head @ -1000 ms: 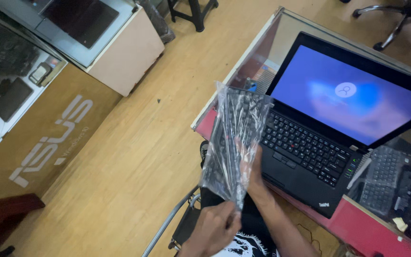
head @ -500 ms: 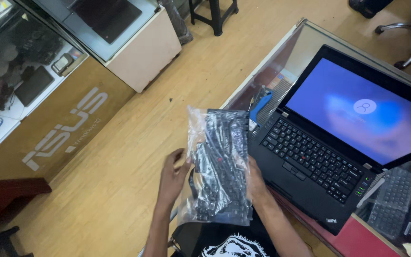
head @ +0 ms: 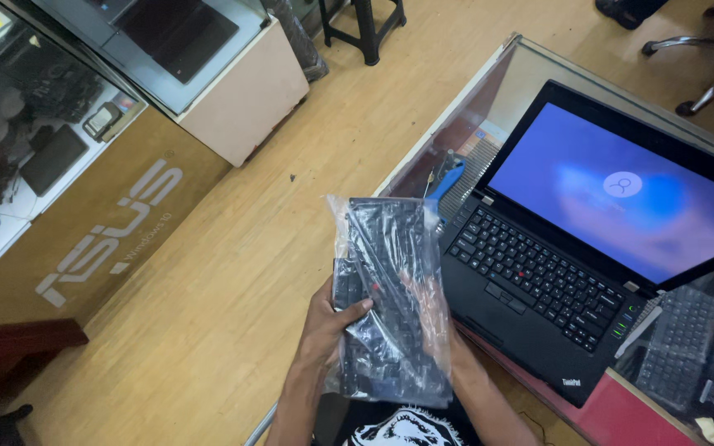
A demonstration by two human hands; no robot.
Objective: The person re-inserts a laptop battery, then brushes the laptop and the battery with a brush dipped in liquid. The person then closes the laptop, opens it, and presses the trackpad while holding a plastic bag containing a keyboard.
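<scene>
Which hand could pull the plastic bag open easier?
Probably the left hand: its thumb lies on the front of the bagged keyboard, in full view. The right hand is mostly hidden behind the bag, supporting it.

Black laptop keyboard (head: 386, 289) in clear plastic bag (head: 423, 330), held upright above floor.

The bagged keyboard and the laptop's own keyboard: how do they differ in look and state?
The bagged keyboard is a loose part wrapped in clear crinkled plastic; the laptop keyboard is bare and fitted in the open laptop. The bagged one is held up by the left hand and the right hand; the laptop one rests on the glass table. Both are black, with a red dot among the keys.
</scene>
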